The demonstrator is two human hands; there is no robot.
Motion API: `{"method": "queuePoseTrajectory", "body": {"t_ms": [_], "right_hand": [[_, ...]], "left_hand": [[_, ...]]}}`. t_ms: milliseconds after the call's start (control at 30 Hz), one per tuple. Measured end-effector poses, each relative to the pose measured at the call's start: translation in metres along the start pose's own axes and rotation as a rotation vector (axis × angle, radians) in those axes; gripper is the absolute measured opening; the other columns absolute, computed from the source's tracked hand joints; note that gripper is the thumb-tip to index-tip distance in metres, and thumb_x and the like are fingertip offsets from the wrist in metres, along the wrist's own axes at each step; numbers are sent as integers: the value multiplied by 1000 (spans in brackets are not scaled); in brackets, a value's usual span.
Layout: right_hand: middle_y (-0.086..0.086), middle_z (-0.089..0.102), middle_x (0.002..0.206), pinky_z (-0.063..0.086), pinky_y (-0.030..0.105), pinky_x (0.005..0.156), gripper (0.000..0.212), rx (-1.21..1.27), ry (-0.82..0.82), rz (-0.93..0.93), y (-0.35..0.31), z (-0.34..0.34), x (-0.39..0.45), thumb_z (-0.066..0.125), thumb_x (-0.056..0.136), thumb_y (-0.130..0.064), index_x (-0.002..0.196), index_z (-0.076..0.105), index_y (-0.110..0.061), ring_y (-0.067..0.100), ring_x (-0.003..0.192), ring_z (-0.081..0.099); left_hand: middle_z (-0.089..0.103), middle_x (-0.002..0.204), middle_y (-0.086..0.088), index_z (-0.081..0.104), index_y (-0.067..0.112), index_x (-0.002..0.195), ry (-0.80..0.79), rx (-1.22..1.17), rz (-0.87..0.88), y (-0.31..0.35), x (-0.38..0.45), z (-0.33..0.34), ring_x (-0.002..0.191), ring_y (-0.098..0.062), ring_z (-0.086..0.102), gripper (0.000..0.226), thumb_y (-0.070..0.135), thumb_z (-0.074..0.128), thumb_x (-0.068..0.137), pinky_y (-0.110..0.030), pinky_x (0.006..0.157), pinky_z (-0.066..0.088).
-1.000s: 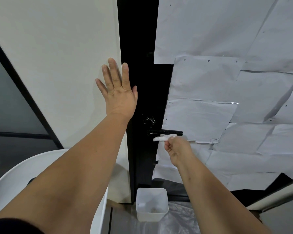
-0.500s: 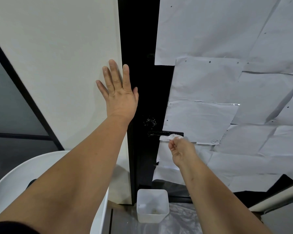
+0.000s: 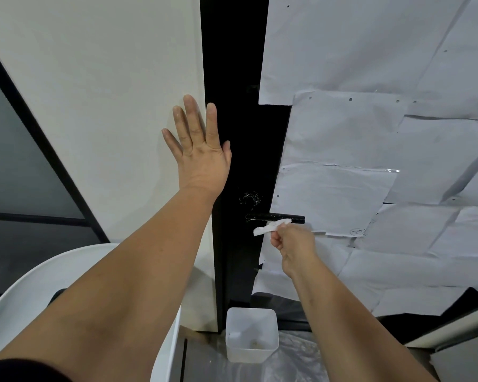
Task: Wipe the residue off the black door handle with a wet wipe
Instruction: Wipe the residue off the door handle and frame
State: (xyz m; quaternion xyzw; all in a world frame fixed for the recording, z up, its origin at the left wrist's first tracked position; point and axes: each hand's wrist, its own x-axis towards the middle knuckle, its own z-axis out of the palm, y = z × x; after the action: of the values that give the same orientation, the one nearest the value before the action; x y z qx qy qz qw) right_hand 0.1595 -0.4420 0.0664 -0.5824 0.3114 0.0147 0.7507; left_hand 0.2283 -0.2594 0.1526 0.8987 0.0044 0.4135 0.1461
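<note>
Pinching a crumpled white wet wipe (image 3: 271,227) in the curled fingers of the right hand (image 3: 293,245), pressed to the underside of the black door handle (image 3: 275,217), which juts rightward from the black door (image 3: 232,78). Resting the left hand (image 3: 200,150) flat on the pale wall (image 3: 94,92), fingers straight and slightly spread. Standing below on the floor: a translucent plastic tub (image 3: 251,333).

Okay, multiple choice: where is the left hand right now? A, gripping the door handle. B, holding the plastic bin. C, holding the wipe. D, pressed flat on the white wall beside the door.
D: the left hand lies open with straight fingers against the white wall, while the right hand pinches the wet wipe at the door handle.
</note>
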Motion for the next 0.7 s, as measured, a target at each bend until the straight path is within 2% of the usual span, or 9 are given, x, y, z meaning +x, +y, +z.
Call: {"method": "queuePoseTrajectory", "body": {"t_ms": [67,167,233,300,400,567,700], "right_hand": [[7,59,65,54,39,75,23,-266,45,-203,-1,-7,1,54,92,-17,77,66,-4,20,61,54],[11,62,71,50,37,66,28,-634,156,-640,-8,-17,-2,53,93,-25,78,65,-5,26,64,57],[6,58,82,42,29,61,16,-739,186,-855,-11,-19,0,52,93,-15,87,67,-9,21,67,54],[6,52,83,40,27,57,18,-955,201,-1029,-7,-20,5,54,87,0,93,69,-7,25,68,54],[9,48,74,34,28,49,25,-1247,224,-1121,3,-18,10,62,65,17,82,66,-1,26,66,50],[10,50,74,30,28,53,32,-1387,178,-1241,2,-2,2,59,51,20,74,60,-2,24,65,46],[10,49,73,29,30,52,28,-1377,264,-1125,-7,-31,18,58,50,21,68,60,-1,28,65,46]], "left_hand": [[-8,161,-24,-15,18,154,3,-1,-2,-1,0,0,148,-45,-9,76,36,40,103,-69,116,2],[-7,161,-24,-14,17,154,17,1,3,-2,1,2,148,-45,-8,77,35,41,103,-69,116,2],[-7,161,-25,-13,17,154,16,1,3,-1,1,1,148,-45,-8,77,35,42,103,-70,116,3],[-7,161,-25,-13,17,154,9,-3,5,0,0,0,148,-45,-8,77,34,42,103,-69,116,2],[-7,161,-25,-13,17,153,15,2,8,0,1,0,148,-45,-8,77,34,41,103,-69,117,2],[-5,162,-26,-12,17,153,8,-3,3,0,0,0,148,-46,-7,76,34,42,102,-69,116,2],[-4,161,-26,-11,17,154,23,0,12,-1,1,1,148,-46,-7,76,33,43,102,-70,116,2]]}}
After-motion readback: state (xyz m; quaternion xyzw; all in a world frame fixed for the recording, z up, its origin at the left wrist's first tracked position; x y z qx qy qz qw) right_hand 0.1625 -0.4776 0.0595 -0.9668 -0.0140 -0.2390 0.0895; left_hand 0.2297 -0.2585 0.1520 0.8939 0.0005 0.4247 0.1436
